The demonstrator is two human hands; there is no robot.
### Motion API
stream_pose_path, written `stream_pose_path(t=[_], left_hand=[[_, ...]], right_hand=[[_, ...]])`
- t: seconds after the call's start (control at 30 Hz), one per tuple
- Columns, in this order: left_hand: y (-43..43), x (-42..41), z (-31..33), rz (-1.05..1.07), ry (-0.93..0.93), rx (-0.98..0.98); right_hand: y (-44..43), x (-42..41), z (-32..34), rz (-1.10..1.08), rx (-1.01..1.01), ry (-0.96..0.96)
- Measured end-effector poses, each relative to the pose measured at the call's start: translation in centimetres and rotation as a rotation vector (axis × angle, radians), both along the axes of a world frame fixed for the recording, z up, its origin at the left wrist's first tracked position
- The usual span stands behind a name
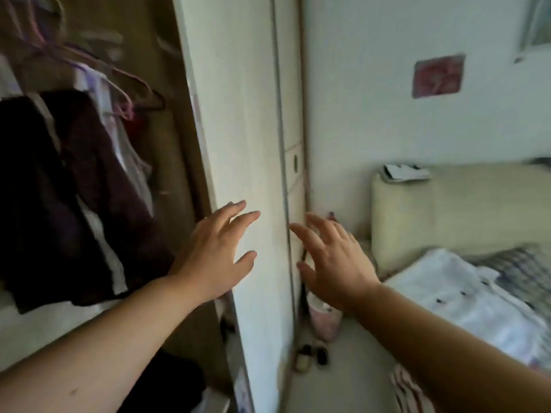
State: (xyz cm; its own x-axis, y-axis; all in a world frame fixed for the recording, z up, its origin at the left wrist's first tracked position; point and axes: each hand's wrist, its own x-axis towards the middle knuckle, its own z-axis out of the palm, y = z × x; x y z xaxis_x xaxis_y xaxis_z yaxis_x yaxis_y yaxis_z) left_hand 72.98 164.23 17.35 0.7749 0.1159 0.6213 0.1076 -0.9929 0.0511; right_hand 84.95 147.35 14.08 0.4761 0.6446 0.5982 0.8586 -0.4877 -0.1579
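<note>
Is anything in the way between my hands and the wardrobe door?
Nothing visible. The left hand is at the door, the right hand close beside it; clothes hang off to the left.

Home bedroom, open wardrobe (238, 144) with hung clothes (74, 189), bed (447, 210), folded laundry (477, 299)

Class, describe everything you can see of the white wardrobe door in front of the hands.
The white wardrobe door is a tall, plain, off-white panel, smooth and matt like painted board, with a thin grey strip down its right edge. It stands upright, leaving the hanging clothes to its left uncovered. The left hand spreads open over its lower part, the right hand beside the grey strip; whether either touches it is unclear.
</note>
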Motion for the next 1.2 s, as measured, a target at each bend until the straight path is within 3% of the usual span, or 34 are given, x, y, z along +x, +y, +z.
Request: stream_pose_path(t=[0.23,0.53,0.83,1.2], left_hand=[[-18.3,6.3,-12.7,-0.409,0.32,-0.036],[-42.7,14.7,-24.1,-0.845,0.741,0.081],[-57.1,21.0,-36.2,-0.951,1.016,0.045],[-65.6,26.1,-53.4,-0.907,1.303,0.108]], right_hand=[[-19.6,-0.8,-16.1,-0.454,-0.081,0.402],[-44.7,-5.2,-29.4,-1.015,-0.114,0.795],[-59.7,-5.2,-39.5,-1.302,-0.168,1.086],[-68.1,-1.4,-54.4,-1.501,0.124,1.308]])
